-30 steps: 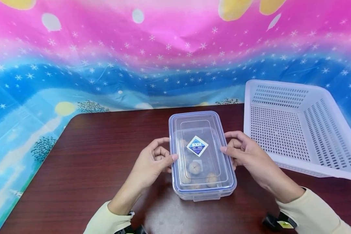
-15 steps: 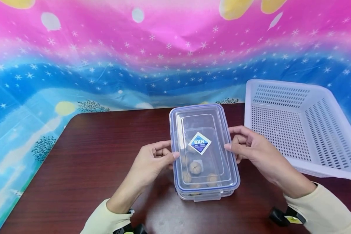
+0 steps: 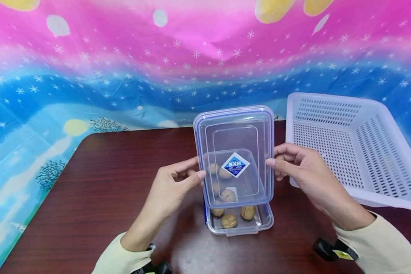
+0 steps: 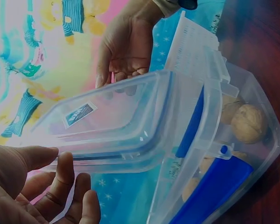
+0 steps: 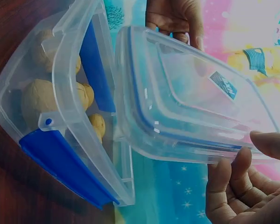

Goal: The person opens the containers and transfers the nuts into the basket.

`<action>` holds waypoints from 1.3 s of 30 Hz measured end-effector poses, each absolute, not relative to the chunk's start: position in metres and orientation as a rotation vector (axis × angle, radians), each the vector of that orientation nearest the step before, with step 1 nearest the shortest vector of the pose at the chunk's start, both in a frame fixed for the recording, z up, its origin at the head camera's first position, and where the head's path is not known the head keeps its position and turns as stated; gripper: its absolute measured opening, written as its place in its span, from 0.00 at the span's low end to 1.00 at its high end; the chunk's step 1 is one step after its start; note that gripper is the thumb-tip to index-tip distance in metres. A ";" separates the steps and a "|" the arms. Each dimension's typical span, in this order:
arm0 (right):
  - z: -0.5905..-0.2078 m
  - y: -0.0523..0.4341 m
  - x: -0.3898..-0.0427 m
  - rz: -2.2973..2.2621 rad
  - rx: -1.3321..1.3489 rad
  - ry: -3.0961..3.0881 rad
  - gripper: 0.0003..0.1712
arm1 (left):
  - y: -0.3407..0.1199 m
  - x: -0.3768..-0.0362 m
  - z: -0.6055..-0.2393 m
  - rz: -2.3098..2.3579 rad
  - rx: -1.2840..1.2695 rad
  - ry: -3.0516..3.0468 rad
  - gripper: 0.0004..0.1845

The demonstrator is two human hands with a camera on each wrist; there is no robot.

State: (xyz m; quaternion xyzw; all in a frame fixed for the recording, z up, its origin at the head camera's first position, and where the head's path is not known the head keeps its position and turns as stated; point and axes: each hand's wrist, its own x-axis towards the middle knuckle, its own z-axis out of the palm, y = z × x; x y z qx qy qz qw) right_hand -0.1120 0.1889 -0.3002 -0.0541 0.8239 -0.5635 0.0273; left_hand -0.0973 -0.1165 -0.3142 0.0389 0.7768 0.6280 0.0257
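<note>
A clear plastic lid (image 3: 238, 140) with a blue seal and a blue-and-white sticker is tilted up above a clear plastic container (image 3: 239, 230). My left hand (image 3: 172, 190) pinches the lid's left edge between thumb and fingers; my right hand (image 3: 301, 173) pinches its right edge. In the container lie several walnuts (image 3: 229, 221), some seen only through the lid. The left wrist view shows the lid (image 4: 116, 121) apart from the container's rim, and a blue side latch (image 4: 214, 189) hanging open. Another blue latch (image 5: 67, 168) hangs down in the right wrist view.
A white perforated plastic basket (image 3: 328, 156) stands at the right of the dark red wooden table (image 3: 123, 182). Behind the table hangs a pink and blue patterned cloth (image 3: 140, 76).
Both hands have raised the lid off the container and tipped its near edge up and away. Walnuts at the near end are now uncovered. The container has stayed in place.
</note>
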 end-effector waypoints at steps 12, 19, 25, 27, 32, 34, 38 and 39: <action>-0.296 0.189 -0.103 -1.610 -0.284 2.804 0.09 | -0.123 -0.093 -0.305 1.903 0.131 2.416 0.18; -0.301 0.187 -0.102 -1.623 -0.385 2.826 0.14 | -0.125 -0.091 -0.307 1.875 0.189 2.438 0.16; -0.305 0.185 -0.100 -1.676 -0.454 2.756 0.16 | -0.125 -0.091 -0.309 1.866 0.192 2.447 0.16; -0.306 0.185 -0.101 -1.680 -0.466 2.736 0.16 | -0.125 -0.091 -0.310 1.854 0.191 2.473 0.17; -0.309 0.183 -0.101 -1.680 -0.451 2.733 0.14 | -0.125 -0.092 -0.313 1.845 0.185 2.513 0.19; -0.312 0.183 -0.101 -1.696 -0.460 2.735 0.14 | -0.125 -0.093 -0.315 1.859 0.184 2.504 0.20; -0.318 0.183 -0.103 -1.795 -0.503 2.658 0.16 | -0.124 -0.094 -0.320 1.975 0.178 2.344 0.21; -0.320 0.183 -0.103 -1.819 -0.508 2.635 0.16 | -0.123 -0.094 -0.321 2.009 0.172 2.289 0.22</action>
